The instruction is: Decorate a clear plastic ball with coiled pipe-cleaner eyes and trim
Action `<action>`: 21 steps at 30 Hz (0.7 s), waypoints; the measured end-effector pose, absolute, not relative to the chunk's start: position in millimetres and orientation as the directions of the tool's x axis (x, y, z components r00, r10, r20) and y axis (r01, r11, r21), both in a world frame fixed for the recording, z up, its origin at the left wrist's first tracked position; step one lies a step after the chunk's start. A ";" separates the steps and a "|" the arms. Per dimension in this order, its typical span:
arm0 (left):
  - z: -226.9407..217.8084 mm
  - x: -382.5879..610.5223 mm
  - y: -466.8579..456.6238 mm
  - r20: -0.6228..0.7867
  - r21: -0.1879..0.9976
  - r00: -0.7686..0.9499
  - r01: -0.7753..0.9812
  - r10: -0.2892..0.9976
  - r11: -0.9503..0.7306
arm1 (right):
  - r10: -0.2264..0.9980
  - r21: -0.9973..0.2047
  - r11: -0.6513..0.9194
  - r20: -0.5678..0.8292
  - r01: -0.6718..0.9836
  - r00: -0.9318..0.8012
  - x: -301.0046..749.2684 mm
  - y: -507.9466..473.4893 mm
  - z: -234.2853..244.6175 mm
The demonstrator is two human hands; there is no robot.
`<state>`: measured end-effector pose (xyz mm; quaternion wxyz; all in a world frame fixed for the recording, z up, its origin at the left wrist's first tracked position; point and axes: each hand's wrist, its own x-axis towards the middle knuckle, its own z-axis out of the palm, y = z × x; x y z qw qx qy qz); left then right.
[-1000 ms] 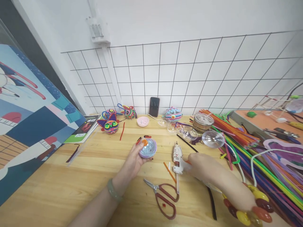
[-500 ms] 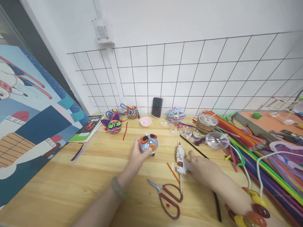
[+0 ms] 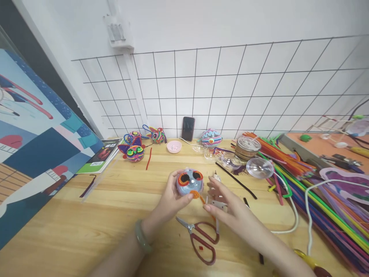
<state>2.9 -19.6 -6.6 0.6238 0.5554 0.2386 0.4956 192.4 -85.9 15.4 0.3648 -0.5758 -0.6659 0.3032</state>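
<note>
Now the left hand [image 3: 171, 195] grips a ball [image 3: 189, 184], right hand [image 3: 229, 202] spread beside it, the pink bowl's [image 3: 174, 151] interior indistinct.

No wording reads clearly. At nine o'clock from mid-view, a book [image 3: 100, 156] bears white characters [image 3: 110, 145], perhaps Chinese, too blurred to decipher; at seven o'clock from them, a white label [image 3: 97, 163] has illegible print.

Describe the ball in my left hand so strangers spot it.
On the wooden table, look beyond the red-handled scissors to the left hand. It holds the ball: pale blue, black eyes edged with orange, unlike the striped figures near the wall.
</note>
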 end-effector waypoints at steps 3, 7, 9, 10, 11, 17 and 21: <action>-4.1 3.8 -28.2 0.252 0.951 0.459 -0.281 0.852 -0.130 | 0.987 -0.935 0.147 0.118 0.323 -0.108 181.1 -87.4 17.2; -3.7 4.2 -32.2 0.251 0.960 0.478 -0.234 0.841 -0.154 | 0.990 -0.947 0.140 0.124 0.291 -0.073 178.0 -87.7 19.9; -4.8 4.7 -32.6 0.249 0.960 0.475 -0.235 0.844 -0.151 | 0.989 -0.928 0.146 0.138 0.343 -0.047 178.7 -88.0 18.8; -5.4 5.1 -32.7 0.247 0.960 0.476 -0.236 0.844 -0.148 | 0.989 -0.921 0.147 0.143 0.361 -0.038 178.9 -88.2 18.0; -5.9 5.4 -32.9 0.246 0.960 0.477 -0.238 0.844 -0.146 | 0.989 -0.917 0.149 0.148 0.370 -0.030 179.0 -88.5 17.1; -4.0 5.8 -35.0 0.241 0.964 0.490 -0.224 0.838 -0.146 | 0.986 -0.917 0.163 0.167 0.365 -0.021 177.6 -89.9 16.4; -0.5 5.1 -36.6 0.223 0.971 0.504 -0.193 0.835 -0.142 | 0.984 -0.902 0.174 0.178 0.395 -0.028 178.1 -90.5 16.2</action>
